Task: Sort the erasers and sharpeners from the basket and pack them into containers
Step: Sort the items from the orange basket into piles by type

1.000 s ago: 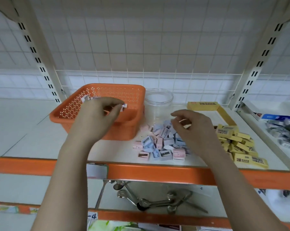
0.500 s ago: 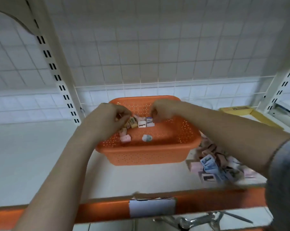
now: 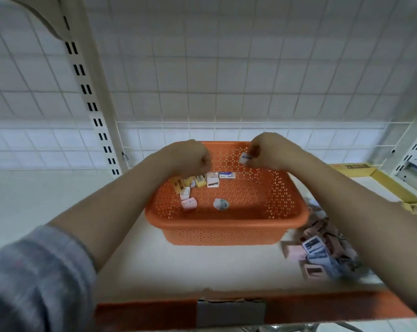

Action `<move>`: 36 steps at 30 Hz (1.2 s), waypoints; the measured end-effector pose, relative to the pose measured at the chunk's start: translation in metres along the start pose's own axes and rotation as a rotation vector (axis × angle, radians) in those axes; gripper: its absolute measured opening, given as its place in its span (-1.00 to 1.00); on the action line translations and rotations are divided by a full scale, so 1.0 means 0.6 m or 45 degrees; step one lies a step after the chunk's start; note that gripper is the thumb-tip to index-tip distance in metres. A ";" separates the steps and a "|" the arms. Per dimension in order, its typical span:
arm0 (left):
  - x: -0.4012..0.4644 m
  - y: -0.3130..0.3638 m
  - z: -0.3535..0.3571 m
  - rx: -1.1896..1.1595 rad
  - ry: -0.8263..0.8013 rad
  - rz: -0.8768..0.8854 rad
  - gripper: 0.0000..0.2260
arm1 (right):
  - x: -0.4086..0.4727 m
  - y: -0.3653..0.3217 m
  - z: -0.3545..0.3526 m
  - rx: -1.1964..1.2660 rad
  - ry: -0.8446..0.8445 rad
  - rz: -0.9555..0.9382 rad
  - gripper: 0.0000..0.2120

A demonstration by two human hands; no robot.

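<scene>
The left hand (image 3: 190, 159) curls knuckles-up over the yellow erasers (image 3: 188, 182) in the basket (image 3: 226, 221); whether its fingertips hold anything is hidden; the small white piece (image 3: 245, 158) pinched by the right hand (image 3: 267, 150) is too blurred to name (eraser or sharpener); the pile of sharpeners (image 3: 320, 250) is smeared and partly behind the right forearm; the yellow box (image 3: 361, 170) is largely covered; print on the pieces is unreadable.

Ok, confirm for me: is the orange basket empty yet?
No, the orange basket holds several small pieces, among them a round white one on its floor.
</scene>
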State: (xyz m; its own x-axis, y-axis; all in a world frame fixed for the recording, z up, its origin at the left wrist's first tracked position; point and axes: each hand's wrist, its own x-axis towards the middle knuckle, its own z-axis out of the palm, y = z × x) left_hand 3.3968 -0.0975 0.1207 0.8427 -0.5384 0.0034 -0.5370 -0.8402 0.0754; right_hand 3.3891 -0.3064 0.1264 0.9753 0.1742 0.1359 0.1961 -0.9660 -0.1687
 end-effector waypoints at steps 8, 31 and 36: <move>0.084 0.004 0.037 0.134 -0.270 0.148 -0.73 | -0.228 0.005 -0.030 0.856 0.551 0.154 -0.83; -0.057 0.235 -0.050 -0.506 0.585 0.054 -0.84 | -0.367 0.120 -0.074 1.047 0.922 0.245 -0.89; -0.098 0.352 0.004 -0.537 0.700 -0.129 -0.80 | -0.375 0.205 -0.063 0.870 0.643 0.167 -0.81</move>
State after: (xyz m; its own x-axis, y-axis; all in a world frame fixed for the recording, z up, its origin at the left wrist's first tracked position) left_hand 3.2340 -0.2433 0.1340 0.8446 -0.2539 0.4714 -0.4880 -0.7274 0.4825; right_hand 3.1898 -0.4720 0.1118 0.8639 -0.1935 0.4649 0.2612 -0.6172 -0.7422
